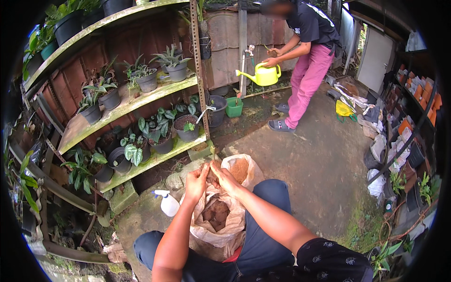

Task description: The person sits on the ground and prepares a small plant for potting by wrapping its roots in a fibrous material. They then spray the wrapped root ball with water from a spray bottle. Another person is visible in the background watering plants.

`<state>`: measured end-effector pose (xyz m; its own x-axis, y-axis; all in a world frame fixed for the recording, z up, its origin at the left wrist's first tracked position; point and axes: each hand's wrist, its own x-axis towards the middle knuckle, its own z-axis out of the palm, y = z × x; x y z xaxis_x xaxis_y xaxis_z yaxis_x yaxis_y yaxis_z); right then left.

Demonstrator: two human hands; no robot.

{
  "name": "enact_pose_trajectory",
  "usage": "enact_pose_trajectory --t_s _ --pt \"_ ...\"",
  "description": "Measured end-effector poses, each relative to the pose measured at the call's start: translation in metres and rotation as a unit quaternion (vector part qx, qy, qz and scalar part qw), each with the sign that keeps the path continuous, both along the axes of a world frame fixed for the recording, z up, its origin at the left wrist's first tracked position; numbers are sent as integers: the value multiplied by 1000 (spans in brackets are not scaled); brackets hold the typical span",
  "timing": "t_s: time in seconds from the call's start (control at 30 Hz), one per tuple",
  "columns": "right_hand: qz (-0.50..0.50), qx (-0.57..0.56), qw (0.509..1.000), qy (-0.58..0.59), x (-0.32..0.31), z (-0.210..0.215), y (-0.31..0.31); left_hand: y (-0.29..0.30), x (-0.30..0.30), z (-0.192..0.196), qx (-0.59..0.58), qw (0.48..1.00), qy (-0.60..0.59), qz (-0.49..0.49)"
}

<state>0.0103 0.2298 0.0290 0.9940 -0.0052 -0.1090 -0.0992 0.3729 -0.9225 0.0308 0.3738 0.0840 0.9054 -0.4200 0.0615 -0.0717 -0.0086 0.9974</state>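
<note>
Your left hand (197,183) and right hand (226,179) press together, fingers extended, around 1 brown clump (213,178), seemingly to firm it beneath the green shoot (213,151). The open sack (233,224) sits nearer, perhaps for catching crumbs; the spray bottle (169,206) stands left, within easy reach.

Rust-brown panels (223,35) wall in the far side of this yard-like space, with a pale door (376,58) standing toward the right corner. On the left, a tiered rack of boards (75,129) (their edges stained green) meets a perforated metal upright (200,70). Soft daylight spreads over a worn grey-brown floor (324,183), patched with moss (359,228) at the lower right.
</note>
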Motion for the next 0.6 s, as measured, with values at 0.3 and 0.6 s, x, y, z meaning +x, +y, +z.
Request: enact_pose_trajectory --t_s 0.3,0.6 --pt "-64 -85 994 5 13 -18 8 14 30 -47 58 997 45 -6" --pt "-12 -104 993 61 4 -22 -8 -7 9 -20 -41 997 60 -39"
